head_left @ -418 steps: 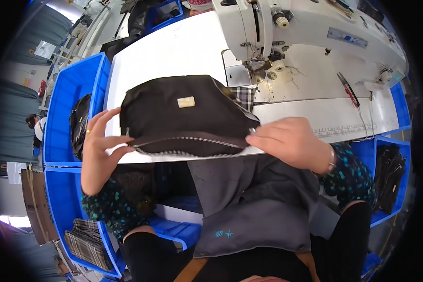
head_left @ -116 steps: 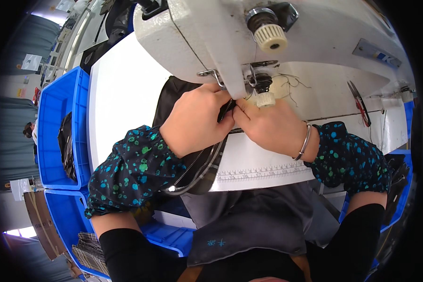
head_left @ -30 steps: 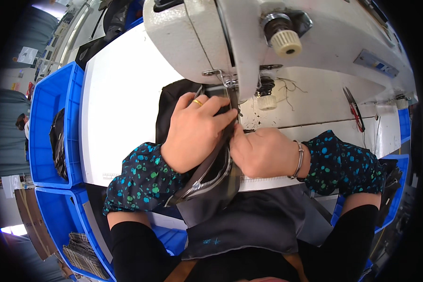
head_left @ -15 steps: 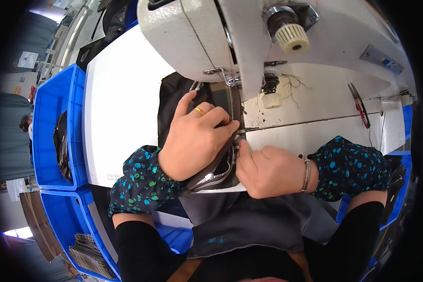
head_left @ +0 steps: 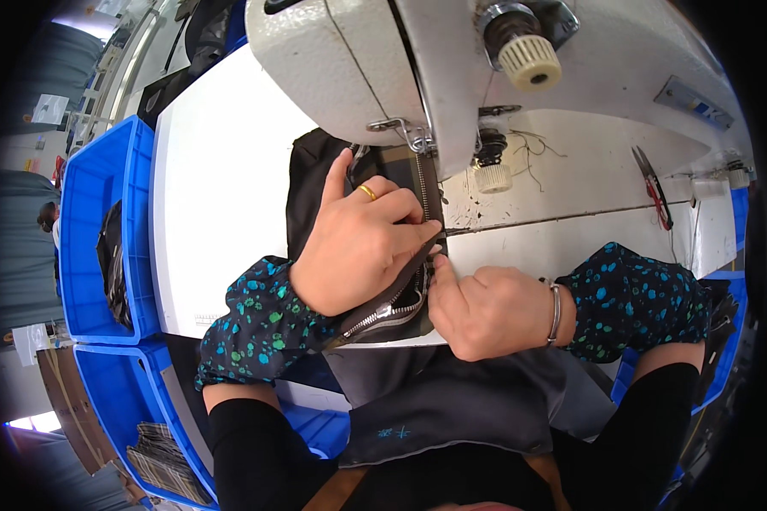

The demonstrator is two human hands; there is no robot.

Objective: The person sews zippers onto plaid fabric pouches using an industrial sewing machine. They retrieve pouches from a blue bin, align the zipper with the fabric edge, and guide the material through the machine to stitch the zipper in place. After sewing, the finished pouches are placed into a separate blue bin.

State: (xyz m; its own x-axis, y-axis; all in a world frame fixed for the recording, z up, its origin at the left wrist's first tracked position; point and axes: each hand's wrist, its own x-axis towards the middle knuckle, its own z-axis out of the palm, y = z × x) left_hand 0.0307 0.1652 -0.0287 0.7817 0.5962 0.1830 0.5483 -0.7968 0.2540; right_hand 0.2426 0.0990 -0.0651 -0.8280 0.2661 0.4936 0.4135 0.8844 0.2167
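Observation:
Under the head of a white sewing machine (head_left: 349,77) lies a dark fabric piece with a metal zipper (head_left: 311,175), part of it plaid. My left hand (head_left: 354,238), a ring on one finger, rests palm down across it. Its little finger points away toward the machine, while the index finger and thumb close on the fabric's right edge. My right hand (head_left: 490,311) is closed, thumb and index finger pinching that same edge just nearer to me. The zipper teeth curve out below my left hand. The needle area is mostly hidden behind the machine head.
Scissors with red-and-black handles (head_left: 654,189) lie on the white table (head_left: 222,196) to the right. Loose threads (head_left: 533,153) lie beside the machine. Blue bins (head_left: 136,230) holding dark and plaid pieces stand at the left; more blue bins are at the right.
My left hand has shifted slightly away from me and to the right, and the zippered fabric has moved a little toward the machine. My right hand stays at the edge.

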